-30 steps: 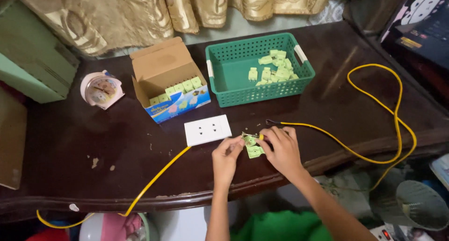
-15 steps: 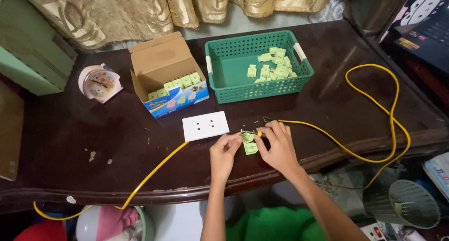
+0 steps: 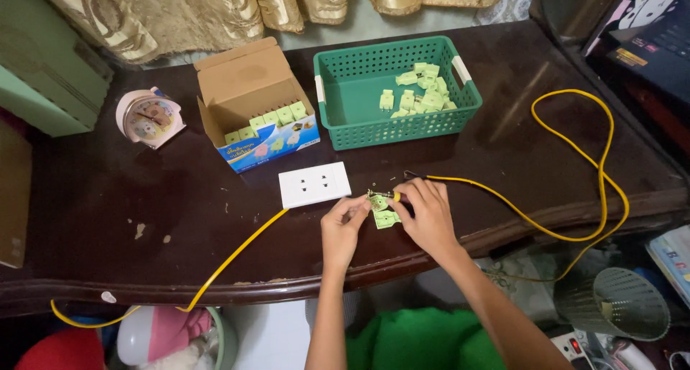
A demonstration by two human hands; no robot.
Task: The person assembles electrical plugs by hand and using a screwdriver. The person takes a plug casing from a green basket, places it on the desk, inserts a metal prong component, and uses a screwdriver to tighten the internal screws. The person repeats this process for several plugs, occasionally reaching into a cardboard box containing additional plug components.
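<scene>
The white socket plate point(image 3: 315, 185) lay flat near the middle of the dark wooden surface point(image 3: 108, 219), and everything else sat around it. Just to the right of the plate, near the front edge, both hands worked close together over a small pale green part point(image 3: 379, 202). The left hand point(image 3: 345, 226) had its fingers pinched narrow on the near side of that part, thumb and forefinger closed upon it. The right hand point(image 3: 430, 215) was curled tight, gripping what appeared to be a small yellow-tipped tool point(image 3: 394, 196) whose end met the same part; the tool itself was mostly hidden by the fingers. A second green piece point(image 3: 387, 220) lay on the surface between the two hands, touching or nearly touching the first.

A yellow cable point(image 3: 575, 162) ran from just right of the plate, looped wide toward the far right edge of the surface and hung over it. Another stretch of yellow cable point(image 3: 230, 259) left the plate's lower left corner and ran diagonally over the front edge.

Behind the plate stood an open cardboard box point(image 3: 251, 100) with a row of green parts along its front. Behind and to the right of the plate sat a green plastic basket point(image 3: 359, 129) holding a loose heap of more green parts point(image 3: 420, 93). Well to the left of the plate, beside the box, a small pink clock point(image 3: 147, 117) leaned tilted.
</scene>
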